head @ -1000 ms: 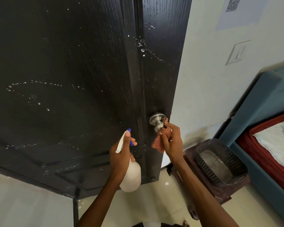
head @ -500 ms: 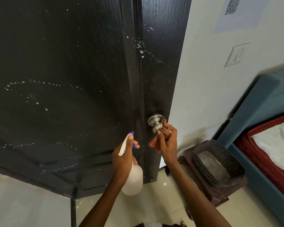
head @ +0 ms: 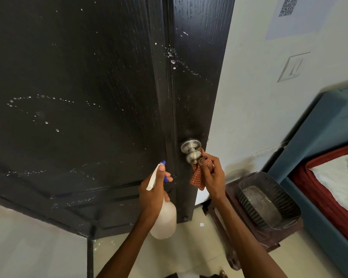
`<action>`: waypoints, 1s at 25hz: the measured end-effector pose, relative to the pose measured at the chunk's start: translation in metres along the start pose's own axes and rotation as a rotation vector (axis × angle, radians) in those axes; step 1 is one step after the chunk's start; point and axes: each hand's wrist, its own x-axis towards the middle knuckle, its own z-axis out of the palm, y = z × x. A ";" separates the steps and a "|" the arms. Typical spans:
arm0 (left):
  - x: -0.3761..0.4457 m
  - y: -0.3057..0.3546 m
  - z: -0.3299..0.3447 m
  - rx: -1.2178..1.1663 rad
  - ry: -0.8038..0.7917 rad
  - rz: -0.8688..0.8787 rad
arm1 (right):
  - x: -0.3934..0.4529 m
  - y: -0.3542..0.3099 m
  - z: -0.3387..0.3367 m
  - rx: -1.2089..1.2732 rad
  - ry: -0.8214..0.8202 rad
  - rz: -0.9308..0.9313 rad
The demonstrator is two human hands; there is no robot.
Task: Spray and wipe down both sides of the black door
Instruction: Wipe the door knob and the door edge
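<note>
Black door (head: pixel 78 87) fills the left and centre of the view, its free edge toward the right, next to the pale wall (head: pixel 259 97). White spray droplets (head: pixel 38 109) dot the door's left panel in a curved trail; a second cluster sits higher up near the door's right edge. Left hand (head: pixel 152 195) grips the neck of a white spray bottle (head: pixel 165 219), fingers curled round it, one finger on the blue trigger, the blue-tipped nozzle near the door's lower right part. Silver door knob (head: pixel 191 150) stands out from the door near its right edge. Right hand (head: pixel 213 177) holds a bunched red-checked cloth (head: pixel 201 171) in curled fingers; the cloth's top touches the knob's right side, the rest hangs below. Right of the door, at floor level, a dark ribbed basket (head: pixel 269 201) sits on a brown stool (head: pixel 229 189). Far right: blue bed frame (head: pixel 319 137) with red bedding.
</note>
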 end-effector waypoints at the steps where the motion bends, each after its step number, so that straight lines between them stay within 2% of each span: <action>1: 0.000 0.001 0.000 -0.002 -0.003 -0.011 | 0.000 -0.006 0.001 0.009 -0.009 -0.013; 5: -0.001 0.005 0.004 0.013 0.009 -0.025 | 0.000 -0.008 0.004 0.033 -0.028 -0.022; 12: -0.004 0.001 0.009 0.015 -0.006 0.008 | -0.009 0.002 0.017 0.195 0.004 0.262; 17: -0.008 -0.001 0.005 0.026 0.012 0.046 | -0.019 0.000 0.009 0.213 -0.014 0.325; 25: -0.015 0.005 -0.005 -0.027 0.022 -0.055 | -0.029 -0.019 0.013 0.423 0.039 0.407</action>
